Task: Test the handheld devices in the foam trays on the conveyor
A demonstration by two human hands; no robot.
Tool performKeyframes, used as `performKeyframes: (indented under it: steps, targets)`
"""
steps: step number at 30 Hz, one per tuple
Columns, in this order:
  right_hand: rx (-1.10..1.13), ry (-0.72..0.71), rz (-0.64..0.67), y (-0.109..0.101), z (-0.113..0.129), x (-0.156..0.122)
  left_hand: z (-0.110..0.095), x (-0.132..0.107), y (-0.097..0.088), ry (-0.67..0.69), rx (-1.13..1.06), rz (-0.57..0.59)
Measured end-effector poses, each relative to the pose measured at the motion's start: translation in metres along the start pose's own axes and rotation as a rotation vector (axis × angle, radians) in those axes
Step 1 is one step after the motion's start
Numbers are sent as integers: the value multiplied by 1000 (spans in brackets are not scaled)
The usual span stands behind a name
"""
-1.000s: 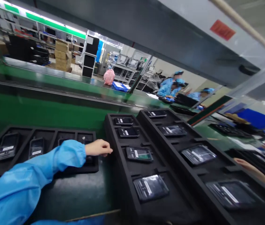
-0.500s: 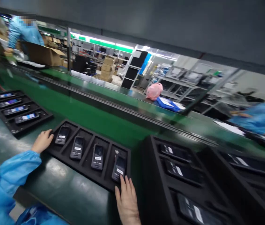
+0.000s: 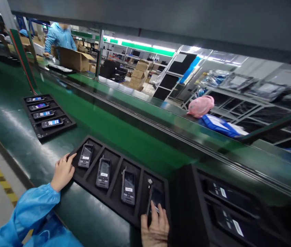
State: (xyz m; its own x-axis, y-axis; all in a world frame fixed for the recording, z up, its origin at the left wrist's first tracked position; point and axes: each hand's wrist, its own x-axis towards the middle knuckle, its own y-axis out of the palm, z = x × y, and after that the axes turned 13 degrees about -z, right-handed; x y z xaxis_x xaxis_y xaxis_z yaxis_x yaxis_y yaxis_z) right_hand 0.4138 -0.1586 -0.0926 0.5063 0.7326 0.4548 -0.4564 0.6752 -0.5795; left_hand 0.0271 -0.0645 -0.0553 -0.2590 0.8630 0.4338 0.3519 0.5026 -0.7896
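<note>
A black foam tray (image 3: 112, 190) lies on the green bench, with a dark handset in each slot. These are rugged handsets with stubby antennas, small keypads and white labels, such as the leftmost handset (image 3: 85, 156), the second handset (image 3: 103, 173) and the third handset (image 3: 128, 187). My left hand (image 3: 63, 171) is at the tray's left end, fingers apart, index finger over the rim. My right hand (image 3: 156, 224) rests its spread fingers on the lower part of the rightmost handset (image 3: 158, 195), covering its keypad; the thumb is near the tray's front rim.
Farther left lies another black tray (image 3: 58, 132) of handsets with lit screens. To the right stand tall black foam trays (image 3: 199, 206) with larger dark devices. A raised ledge runs behind, bearing a pink bag (image 3: 200, 105) and a blue packet (image 3: 220, 126). A co-worker (image 3: 60, 39) stands by a carton (image 3: 74, 59).
The view has swung right to left, so everything sits farther right in it. My right fingers have moved from the near end of the rightmost handset onto its lower face.
</note>
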Motion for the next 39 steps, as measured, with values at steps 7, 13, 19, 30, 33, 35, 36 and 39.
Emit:
performKeyframes:
  steps: [7, 13, 19, 30, 33, 35, 36, 39]
  targets:
    - [157, -226, 160, 19, 91, -6, -40, 1, 17, 152, -121, -48]
    - [145, -357, 349, 60, 129, -10, -32, -5, 27, 198, -166, -87]
    - [6, -547, 283, 70, 118, -21, -17, -13, 23, 288, -185, -149]
    - [-53, -712, 97, 69, 121, -22, -26, -17, 21, 315, -78, -224]
    - [-36, -677, 108, 71, 122, -23, -28, -16, 18, 286, -92, -205]
    - [-18, -650, 108, 72, 122, -24, -29, -14, 17, 272, -97, -184]
    - [-9, -638, 110, 73, 122, -24, -30, -13, 16, 269, -99, -177]
    - [25, -621, 132, 72, 123, -23, -31, -12, 15, 263, -104, -167]
